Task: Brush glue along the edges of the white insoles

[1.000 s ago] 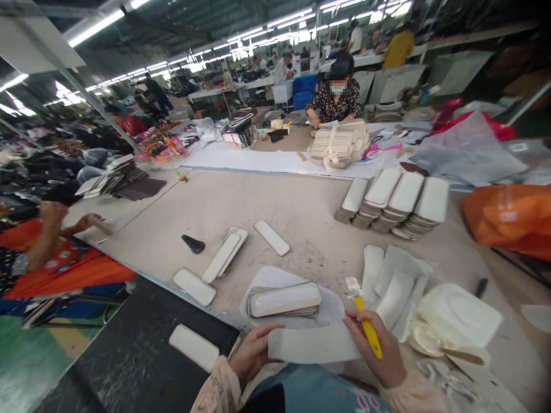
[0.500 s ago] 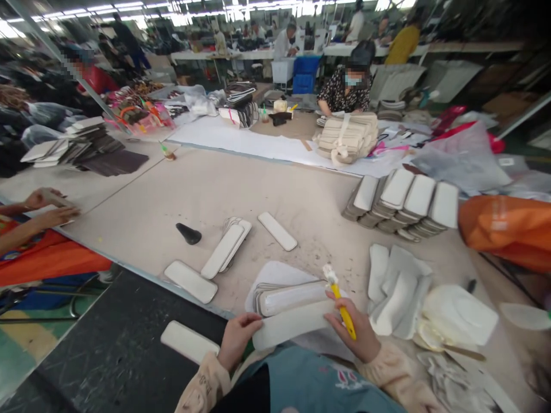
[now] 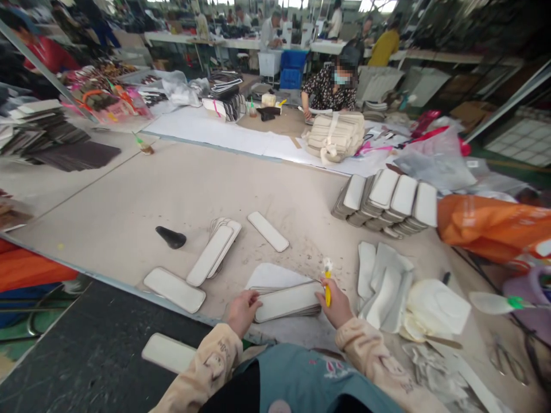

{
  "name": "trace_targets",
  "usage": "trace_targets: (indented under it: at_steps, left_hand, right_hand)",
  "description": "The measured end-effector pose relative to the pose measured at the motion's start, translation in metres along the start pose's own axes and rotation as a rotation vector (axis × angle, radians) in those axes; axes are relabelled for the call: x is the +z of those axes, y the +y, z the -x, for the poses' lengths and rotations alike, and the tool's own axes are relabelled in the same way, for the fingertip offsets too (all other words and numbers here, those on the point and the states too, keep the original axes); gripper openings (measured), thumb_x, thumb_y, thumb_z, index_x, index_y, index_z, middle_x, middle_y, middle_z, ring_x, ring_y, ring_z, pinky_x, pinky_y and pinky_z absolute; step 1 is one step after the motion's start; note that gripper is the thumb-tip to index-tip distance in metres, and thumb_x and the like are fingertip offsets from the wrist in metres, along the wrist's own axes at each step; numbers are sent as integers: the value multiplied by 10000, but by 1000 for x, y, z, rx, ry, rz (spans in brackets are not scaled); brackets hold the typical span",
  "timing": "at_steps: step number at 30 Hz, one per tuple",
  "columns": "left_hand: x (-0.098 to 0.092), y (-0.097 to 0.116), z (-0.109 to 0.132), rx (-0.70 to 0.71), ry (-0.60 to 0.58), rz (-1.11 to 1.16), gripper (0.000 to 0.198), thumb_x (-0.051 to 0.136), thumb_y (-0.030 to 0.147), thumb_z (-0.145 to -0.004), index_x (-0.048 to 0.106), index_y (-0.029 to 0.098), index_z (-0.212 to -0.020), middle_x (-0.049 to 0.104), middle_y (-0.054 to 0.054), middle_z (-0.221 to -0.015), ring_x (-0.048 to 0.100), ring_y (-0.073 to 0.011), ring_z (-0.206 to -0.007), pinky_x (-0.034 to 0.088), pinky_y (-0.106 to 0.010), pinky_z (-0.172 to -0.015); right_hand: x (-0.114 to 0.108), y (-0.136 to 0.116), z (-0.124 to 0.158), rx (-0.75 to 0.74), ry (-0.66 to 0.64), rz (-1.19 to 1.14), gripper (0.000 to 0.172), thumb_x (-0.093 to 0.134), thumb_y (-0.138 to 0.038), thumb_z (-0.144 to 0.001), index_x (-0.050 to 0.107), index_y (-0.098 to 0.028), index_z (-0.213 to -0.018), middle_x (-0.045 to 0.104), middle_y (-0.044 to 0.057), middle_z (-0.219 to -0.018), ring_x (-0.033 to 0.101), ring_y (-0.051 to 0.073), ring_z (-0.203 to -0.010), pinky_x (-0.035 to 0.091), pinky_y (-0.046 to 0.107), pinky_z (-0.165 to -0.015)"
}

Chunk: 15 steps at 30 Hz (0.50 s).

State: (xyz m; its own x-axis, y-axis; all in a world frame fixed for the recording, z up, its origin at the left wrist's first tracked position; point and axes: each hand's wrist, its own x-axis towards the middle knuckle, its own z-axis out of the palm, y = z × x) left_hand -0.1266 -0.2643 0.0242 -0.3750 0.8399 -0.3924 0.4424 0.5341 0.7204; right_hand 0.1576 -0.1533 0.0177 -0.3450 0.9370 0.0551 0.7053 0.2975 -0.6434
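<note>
In front of me a long white panel [image 3: 289, 300] with rounded corners and a dark edge lies over a small stack of similar panels. My left hand [image 3: 243, 312] pinches its left end between thumb and fingers. My right hand [image 3: 334, 304] is closed around a yellow-handled brush [image 3: 328, 289], its bristle end pointing up and coated white, while the fingers touch the panel's right end. Under the stack lies a white sheet [image 3: 269, 276]. Left of it, more panels [image 3: 215, 252] are piled at an angle, with a single panel [image 3: 174, 288] by the table edge.
A black pear-shaped object [image 3: 171, 237] lies left of the piles. Stacked panels [image 3: 387, 201] stand at the right, behind white scraps [image 3: 383, 287] and a white container [image 3: 437, 307]. Scissors [image 3: 508, 361] lie at the far right. A co-worker [image 3: 333, 83] sits across the table.
The panel, earlier held tilted nearer my body with its plain pale face showing, now lies on the stack with its edged face up. Both hands moved with it; my view shifted right.
</note>
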Motion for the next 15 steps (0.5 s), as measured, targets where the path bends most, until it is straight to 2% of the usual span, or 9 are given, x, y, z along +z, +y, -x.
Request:
trace_targets:
  at_steps: [6, 15]
  left_hand:
    - [4, 0, -2, 4, -27, -158, 212, 638, 148, -731, 669, 183, -938, 654, -11, -800, 596, -159, -775, 451, -285, -783]
    - [6, -4, -4, 5, -60, -273, 217, 623, 181, -772, 652, 164, -987, 647, -27, -839, 594, -158, -787, 442, -275, -776]
  right_hand:
    - [6, 8, 1, 57, -55, 40, 216, 518, -270, -807, 441, -233, -1005, 667, 99, -1067, 654, 254, -982, 506, 391, -833]
    - [7, 6, -1, 115, -78, 108, 234, 552, -250, -782, 443, -234, -988, 653, 57, -964, 655, 239, -858, 487, 347, -755]
